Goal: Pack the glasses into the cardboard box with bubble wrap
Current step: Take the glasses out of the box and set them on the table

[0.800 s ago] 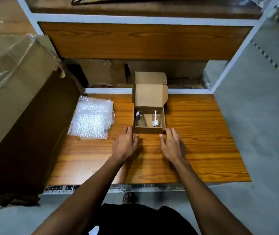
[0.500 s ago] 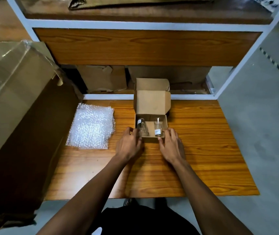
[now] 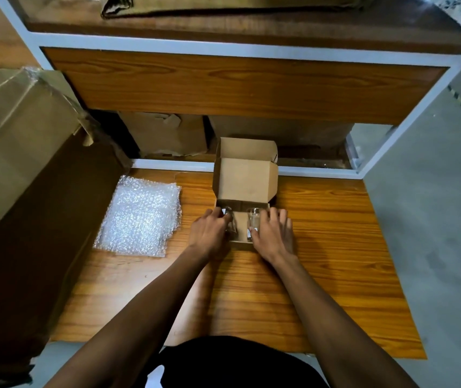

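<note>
1. Since the earlier frames both hands have moved forward from the table in front of the cardboard box (image 3: 244, 189) and into its open tray; each now meets a glass.
2. The left hand (image 3: 209, 233) reaches over the box's left front corner, fingers curled round the left glass (image 3: 230, 224). The glass is largely hidden by the hand; the grasp appears closed on it.
3. The right hand (image 3: 274, 236) lies against the right glass (image 3: 253, 224), thumb at its near side and fingers wrapped round its right side, grasping it.
4. Both glasses stand upright inside the box tray, left and right, apart from one another. The right one bears a small label low on its side.
5. The box sits at the middle rear of the wooden table (image 3: 335, 275), its lid standing raised at the back.
6. A stack of bubble wrap (image 3: 139, 217) lies flat on the table left of the box, apart from it and untouched.
7. A large cardboard carton (image 3: 14, 152) stands at the table's left edge, beside the bubble wrap.
</note>
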Demonstrator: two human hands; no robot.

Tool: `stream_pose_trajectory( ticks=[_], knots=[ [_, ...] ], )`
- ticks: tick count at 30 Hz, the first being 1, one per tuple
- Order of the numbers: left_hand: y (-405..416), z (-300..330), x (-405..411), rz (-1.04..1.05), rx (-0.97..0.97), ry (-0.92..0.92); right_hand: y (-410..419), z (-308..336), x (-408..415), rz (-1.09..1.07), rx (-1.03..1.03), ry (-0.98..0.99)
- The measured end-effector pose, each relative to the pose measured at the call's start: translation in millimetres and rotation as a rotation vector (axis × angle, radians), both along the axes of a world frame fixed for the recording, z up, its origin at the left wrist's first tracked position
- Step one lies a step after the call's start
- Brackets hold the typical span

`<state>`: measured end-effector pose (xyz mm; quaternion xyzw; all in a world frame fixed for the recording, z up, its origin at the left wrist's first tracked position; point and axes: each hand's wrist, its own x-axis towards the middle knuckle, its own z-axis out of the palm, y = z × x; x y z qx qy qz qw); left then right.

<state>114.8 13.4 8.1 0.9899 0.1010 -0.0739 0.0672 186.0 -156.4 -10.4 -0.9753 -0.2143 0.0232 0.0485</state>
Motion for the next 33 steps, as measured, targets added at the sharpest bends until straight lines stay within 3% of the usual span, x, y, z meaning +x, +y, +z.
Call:
stream_pose_trajectory(
  ticks=[10,15,21,33],
  knots=[
    [5.1,2.3,14.6,-0.066,0.023,-0.058,18.0,-7.7,23.8,0.075,-0.066,0.014],
    [9.0,3.7,15.6,-0.019,-0.055,-0.148,15.3,-6.9,33.0,0.086,0.055,0.072],
    [8.4,11.3,20.2,0.141,-0.274,-0.299,4.8,0.4,34.3,0.048,0.341,0.199],
    [-42.8,55.1,51.6,0.158,-0.569,-0.560,-74.4,36.4,17.6,0.059,0.613,-0.092]
  ],
)
